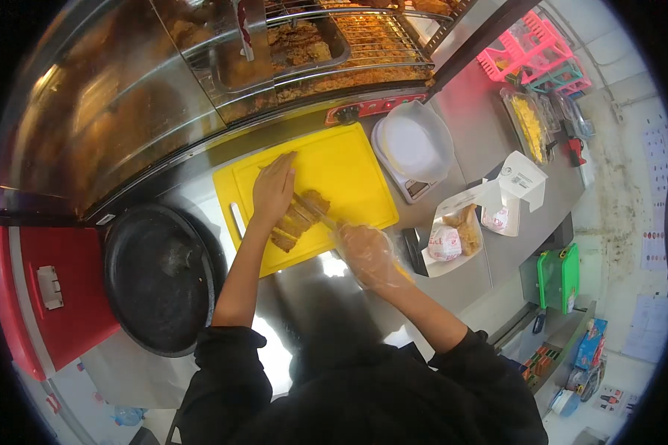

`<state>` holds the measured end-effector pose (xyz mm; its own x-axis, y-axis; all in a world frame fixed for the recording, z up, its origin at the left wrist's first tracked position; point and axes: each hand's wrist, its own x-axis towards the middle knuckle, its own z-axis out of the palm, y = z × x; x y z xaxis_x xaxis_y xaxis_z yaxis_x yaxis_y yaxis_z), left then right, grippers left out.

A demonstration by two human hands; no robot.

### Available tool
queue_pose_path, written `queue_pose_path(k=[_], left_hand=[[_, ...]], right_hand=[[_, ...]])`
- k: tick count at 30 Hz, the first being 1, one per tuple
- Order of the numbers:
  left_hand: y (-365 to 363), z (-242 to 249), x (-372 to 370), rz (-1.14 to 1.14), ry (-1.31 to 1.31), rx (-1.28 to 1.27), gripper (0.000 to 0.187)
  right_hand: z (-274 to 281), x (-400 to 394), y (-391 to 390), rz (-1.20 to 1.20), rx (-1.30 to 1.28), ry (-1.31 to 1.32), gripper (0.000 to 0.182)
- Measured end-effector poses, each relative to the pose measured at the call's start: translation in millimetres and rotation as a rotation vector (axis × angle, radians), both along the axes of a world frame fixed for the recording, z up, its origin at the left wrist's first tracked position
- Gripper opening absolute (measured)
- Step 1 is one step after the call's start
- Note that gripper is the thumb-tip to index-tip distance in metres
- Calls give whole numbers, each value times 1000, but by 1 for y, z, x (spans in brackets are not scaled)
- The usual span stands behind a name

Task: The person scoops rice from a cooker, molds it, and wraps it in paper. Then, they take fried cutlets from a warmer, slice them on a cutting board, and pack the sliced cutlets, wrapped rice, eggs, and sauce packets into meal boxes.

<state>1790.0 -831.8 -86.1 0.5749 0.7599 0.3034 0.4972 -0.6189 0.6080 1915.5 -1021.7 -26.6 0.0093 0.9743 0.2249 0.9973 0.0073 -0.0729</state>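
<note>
A piece of browned meat (292,223), cut into several strips, lies on the yellow cutting board (339,167). My right hand (369,256), in a clear plastic glove, is closed around the handle of a knife (319,213). The blade points up and left across the meat. At the meat's upper left end, my left hand (274,191) reaches over the board with its fingers stretched out. Whether its underside touches the meat is hidden.
Right of the board stands a kitchen scale (416,187) with a white bowl (418,141). Open food boxes (466,259) hold wrapped items and fried food. A black round pan (156,282) sits at left. The heated display case (126,111) borders the counter behind.
</note>
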Motion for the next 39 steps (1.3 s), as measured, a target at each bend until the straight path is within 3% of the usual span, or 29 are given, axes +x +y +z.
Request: queue_pose_path(k=[11,13,17,22,25,27,29,33,35,38,39], left_hand=[[2,2,-6,43,61,62,37],[5,6,-7,52,88,106,37],[3,1,-9,14,97,184,38],[22,-6,-11,-46,48,244,39],[20,-2,-20,-149,131,67,43],[17,-10,-32,-154,96,-44,44],[16,19,-32,-139,27,-119,46],[-74,96,-100,-6,-206,7,47],[-124,101,-137,144,-232,107,43],[-197,93,-179,331,-250,79,43],[-221,86,-191,394,-252,42,44]], right_hand=[[-8,-4,9,19,-120,19,11],[-27,-12,17,-230,-422,123,17],[-37,0,19,-130,-289,171,18],[-16,-5,16,-122,-421,204,19],[-54,-4,10,-111,-156,192,15],[-55,-1,8,-82,-138,210,13],[-53,9,9,-32,-33,161,13],[-3,16,-23,-69,25,126,18],[-21,20,-32,-410,-88,141,22],[-86,39,-29,-364,123,138,25],[-74,38,-25,-355,133,137,25]])
